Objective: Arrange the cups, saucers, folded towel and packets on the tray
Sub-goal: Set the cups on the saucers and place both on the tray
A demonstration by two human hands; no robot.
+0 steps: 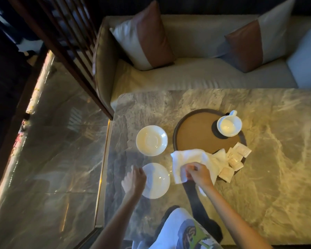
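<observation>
1. Marble, grey with pale veins and a glossy face, forms the table [258,177] that fills the lower right of the frame.
2. A round tray [192,133] with a dark raised rim and a matte tan floor is seen at the centre of the frame.
3. A white glazed cup [229,125] is stood upright at the tray's upper right edge on a dark round coaster [216,132], its handle pointed toward the top of the frame.
4. Flat, pale, rectangular packets [236,159] are fanned loosely over the tray's lower right rim.
5. A soft white towel [192,159], rumpled and not folded, is draped across the tray's lower rim, its long axis run from lower left to upper right.
6. The towel's near edge is pinched by the right hand [198,174].
7. Two round white saucers lie left of the tray on the marble: the upper saucer [151,140] and the lower saucer [157,180].
8. The left hand [134,179] is held at the lower saucer's left rim, fingers loosely curled; an actual grip cannot be told.
</observation>
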